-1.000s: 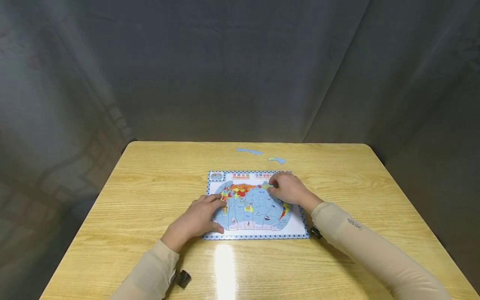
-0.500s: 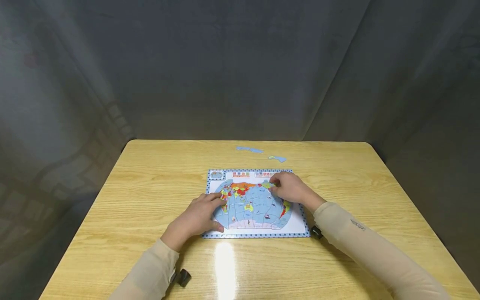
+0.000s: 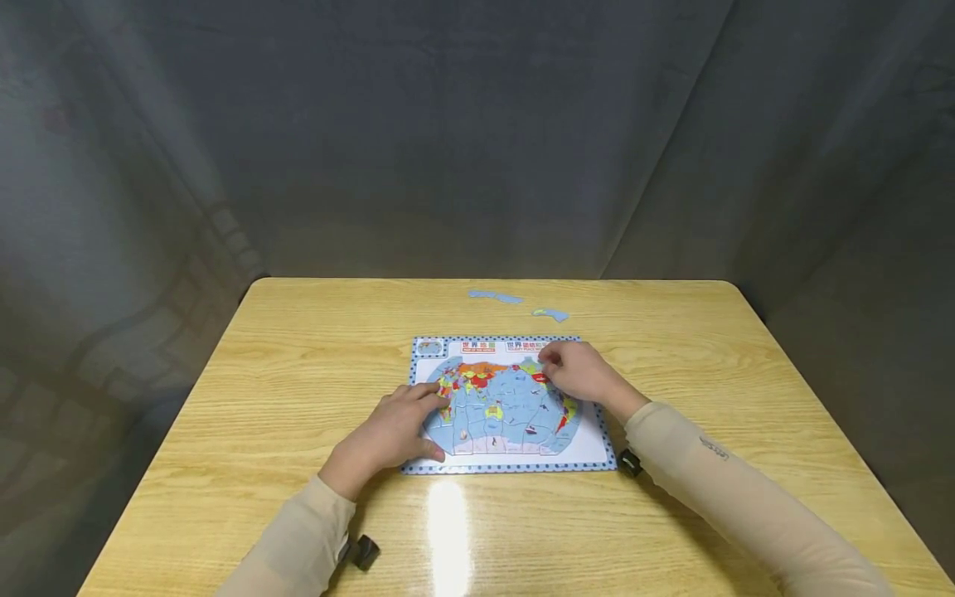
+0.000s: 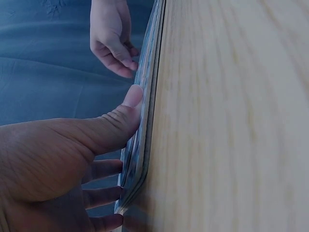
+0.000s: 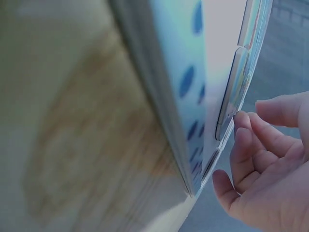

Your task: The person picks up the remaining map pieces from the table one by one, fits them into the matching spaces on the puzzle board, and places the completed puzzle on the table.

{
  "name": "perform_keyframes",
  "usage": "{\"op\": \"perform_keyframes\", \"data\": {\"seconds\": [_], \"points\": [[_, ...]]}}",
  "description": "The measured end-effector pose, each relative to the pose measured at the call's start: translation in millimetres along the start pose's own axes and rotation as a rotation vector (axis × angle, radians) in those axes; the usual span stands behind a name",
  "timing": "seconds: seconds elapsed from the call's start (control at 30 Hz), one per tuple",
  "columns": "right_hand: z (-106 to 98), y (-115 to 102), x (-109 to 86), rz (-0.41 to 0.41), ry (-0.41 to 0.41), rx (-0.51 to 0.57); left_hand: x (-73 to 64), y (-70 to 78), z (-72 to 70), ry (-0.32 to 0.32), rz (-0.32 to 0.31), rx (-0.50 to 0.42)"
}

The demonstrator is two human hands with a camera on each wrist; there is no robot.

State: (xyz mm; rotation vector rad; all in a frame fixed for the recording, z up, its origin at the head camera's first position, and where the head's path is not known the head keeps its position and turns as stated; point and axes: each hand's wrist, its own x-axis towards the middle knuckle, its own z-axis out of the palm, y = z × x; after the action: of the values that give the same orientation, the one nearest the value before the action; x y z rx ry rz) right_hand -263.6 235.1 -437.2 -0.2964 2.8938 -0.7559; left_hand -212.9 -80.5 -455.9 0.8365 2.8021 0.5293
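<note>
A world map jigsaw puzzle lies flat in its white board with a blue dotted border. My left hand rests on its left side, fingers spread over the map edge and thumb near the lower left rim. At the map's upper right, my right hand touches the green-and-red puzzle piece with its fingertips. The right wrist view shows the thumb apart from the bent fingers, with nothing gripped between them. Part of the map's right side is hidden under this hand.
Beyond the board lie loose blue puzzle pieces and a blue piece with a yellow-green end. The wooden table reaches back to a grey curtain. A bright reflection shows in front of the board.
My right fingers have loosened from the piece at the upper right and drawn back slightly, so its red part now shows. The left hand stays in place.
</note>
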Motion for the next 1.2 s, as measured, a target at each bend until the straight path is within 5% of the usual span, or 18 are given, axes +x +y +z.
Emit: {"op": "perform_keyframes", "data": {"seconds": [0.53, 0.9, 1.2], "points": [[-4.4, 6.3, 3.7, -0.016, 0.015, 0.05, -0.6, 1.5, -0.9, -0.015, -0.014, -0.007], [-25.7, 26.5, 46.1, 0.041, 0.119, -0.002, -7.2, -0.2, 0.0, 0.003, -0.021, 0.006], [-34.4, 27.3, 64.2, 0.116, 0.119, -0.043, -8.0, 4.3, 0.5, 0.017, -0.008, -0.01]]}}
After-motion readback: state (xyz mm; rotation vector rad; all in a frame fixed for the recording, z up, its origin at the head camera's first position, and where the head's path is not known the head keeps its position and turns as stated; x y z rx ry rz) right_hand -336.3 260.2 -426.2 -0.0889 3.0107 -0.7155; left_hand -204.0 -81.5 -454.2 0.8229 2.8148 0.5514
